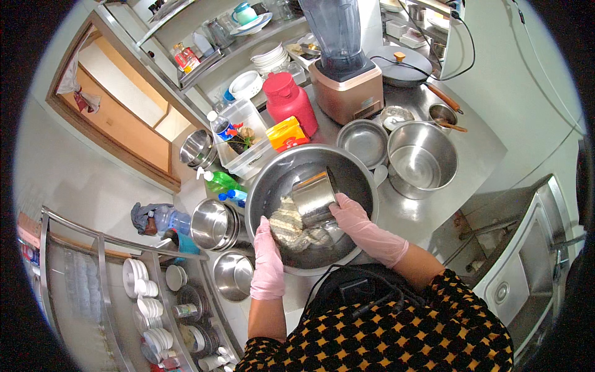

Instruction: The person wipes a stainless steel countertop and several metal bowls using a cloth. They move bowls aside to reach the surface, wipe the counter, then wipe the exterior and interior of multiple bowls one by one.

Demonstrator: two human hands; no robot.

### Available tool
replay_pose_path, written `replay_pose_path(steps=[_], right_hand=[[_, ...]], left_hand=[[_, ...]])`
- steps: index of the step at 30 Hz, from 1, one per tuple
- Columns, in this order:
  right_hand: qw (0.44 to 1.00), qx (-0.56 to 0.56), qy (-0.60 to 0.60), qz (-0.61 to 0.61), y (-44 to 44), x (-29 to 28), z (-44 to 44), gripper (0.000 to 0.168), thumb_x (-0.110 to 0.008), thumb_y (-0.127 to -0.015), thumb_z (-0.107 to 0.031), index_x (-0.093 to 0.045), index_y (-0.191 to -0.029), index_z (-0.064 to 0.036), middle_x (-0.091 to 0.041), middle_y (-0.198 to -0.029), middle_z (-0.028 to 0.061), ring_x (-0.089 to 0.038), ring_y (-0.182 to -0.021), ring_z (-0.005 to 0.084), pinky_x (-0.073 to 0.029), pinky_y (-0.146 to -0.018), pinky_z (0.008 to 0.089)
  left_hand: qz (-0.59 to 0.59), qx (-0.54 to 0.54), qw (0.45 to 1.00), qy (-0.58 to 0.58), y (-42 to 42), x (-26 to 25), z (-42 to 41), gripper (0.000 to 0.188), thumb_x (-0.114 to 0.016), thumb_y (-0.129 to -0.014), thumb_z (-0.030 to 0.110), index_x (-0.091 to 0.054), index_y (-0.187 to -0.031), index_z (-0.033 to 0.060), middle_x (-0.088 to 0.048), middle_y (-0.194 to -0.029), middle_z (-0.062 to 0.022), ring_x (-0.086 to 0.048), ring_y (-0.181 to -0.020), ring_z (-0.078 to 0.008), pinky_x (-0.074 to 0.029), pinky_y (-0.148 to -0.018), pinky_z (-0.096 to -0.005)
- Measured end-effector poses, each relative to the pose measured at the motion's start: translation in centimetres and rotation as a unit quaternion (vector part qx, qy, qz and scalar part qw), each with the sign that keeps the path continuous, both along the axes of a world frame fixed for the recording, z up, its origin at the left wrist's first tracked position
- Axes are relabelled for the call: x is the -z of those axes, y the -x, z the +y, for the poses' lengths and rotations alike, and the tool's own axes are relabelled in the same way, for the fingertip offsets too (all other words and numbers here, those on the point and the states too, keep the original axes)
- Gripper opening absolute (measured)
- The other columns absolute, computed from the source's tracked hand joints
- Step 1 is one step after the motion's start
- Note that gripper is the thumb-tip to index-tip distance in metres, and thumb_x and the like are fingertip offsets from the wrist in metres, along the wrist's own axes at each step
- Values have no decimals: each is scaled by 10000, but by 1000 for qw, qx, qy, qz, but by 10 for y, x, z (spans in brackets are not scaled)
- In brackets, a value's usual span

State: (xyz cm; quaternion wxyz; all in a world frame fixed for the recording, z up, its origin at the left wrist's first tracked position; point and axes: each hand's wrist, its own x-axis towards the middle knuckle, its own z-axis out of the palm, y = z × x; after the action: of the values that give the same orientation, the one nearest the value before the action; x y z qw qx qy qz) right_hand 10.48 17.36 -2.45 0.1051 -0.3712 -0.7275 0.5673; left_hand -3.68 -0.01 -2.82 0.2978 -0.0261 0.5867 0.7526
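Note:
A wide stainless steel basin (358, 251) stands in front of me with a pale, lumpy, shredded-looking food mass (286, 228) in its lower left part. My right hand (358, 221), in a thin pink glove, grips the rim of a metal pot (314, 197) that is tilted on its side inside the basin, its mouth towards the upper right. Whether the pot touches the food below cannot be told. My left hand (268, 260), gloved the same way, is at the basin's left rim, thumb at the edge; its fingers are mostly hidden.
Behind the basin stand a blender (346, 88), a red jug (290, 102), a yellow box (287, 134) and a clear plastic bin (248, 158). A large pot (420, 160) and shallow bowl (362, 143) are at right. Steel bowls (211, 225) stand left; a sink (506, 279) is lower right.

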Motion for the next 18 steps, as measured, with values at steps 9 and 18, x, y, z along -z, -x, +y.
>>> replay_pose_path(steps=[9, 18], right_hand=[[1000, -3, -22, -18, -1, -7, 1, 287, -479, -897, -307, -536, -1098, -111, -611, -994, 190, -567, -966, 384, -421, -828, 440], [1000, 3, 8, 6, -2, -11, 0, 346, -478, -893, -312, -533, -1179, -124, -625, -1027, 152, -578, -984, 334, -422, -867, 402]], left_hand=[[354, 316, 710, 520, 4, 14, 17, 441, -641, -773, 377, -634, -1026, 16, -619, -1029, -256, -590, -1004, -374, -457, -866, -425], [137, 133, 958, 214, 0, 4, 8, 284, -653, -834, 235, -602, -987, 0, -656, -932, -110, -632, -840, -229, -483, -785, -313]])
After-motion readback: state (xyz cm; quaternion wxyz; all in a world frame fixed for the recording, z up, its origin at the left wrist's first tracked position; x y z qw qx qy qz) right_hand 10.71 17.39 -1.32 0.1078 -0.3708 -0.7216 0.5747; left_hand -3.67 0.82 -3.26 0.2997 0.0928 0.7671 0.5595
